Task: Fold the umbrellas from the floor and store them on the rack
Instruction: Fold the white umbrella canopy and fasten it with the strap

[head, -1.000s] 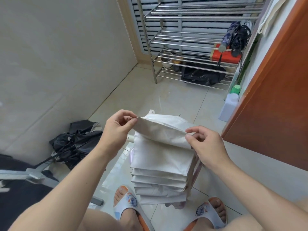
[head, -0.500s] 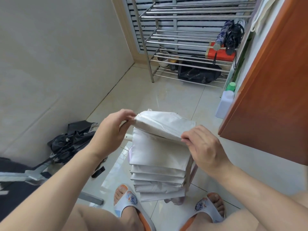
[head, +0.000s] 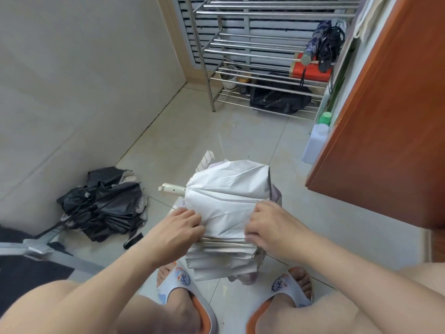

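While the tiled floor (head: 187, 131) takes up most of the view, a steel rack (head: 260, 56) is seen against the far wall, with folded dark umbrellas (head: 323, 48) already laid on a middle shelf, seemingly as finished work. A black umbrella (head: 103, 203) is left crumpled on the floor by the left wall, apparently not yet dealt with. The white umbrella (head: 226, 203) is held above the feet, its pale handle (head: 172, 189) pointed left, so that its panels can be pleated flat. One panel is pinched at its near edge by the left hand (head: 179, 229), fingers curled onto the fabric, and at the opposite edge by the right hand (head: 269, 227), likewise curled round cloth, probably to keep the fold taut. Compared with half a second earlier, the panel has been brought down over the stack, the hands have been lowered toward the body, and the handle is now exposed.
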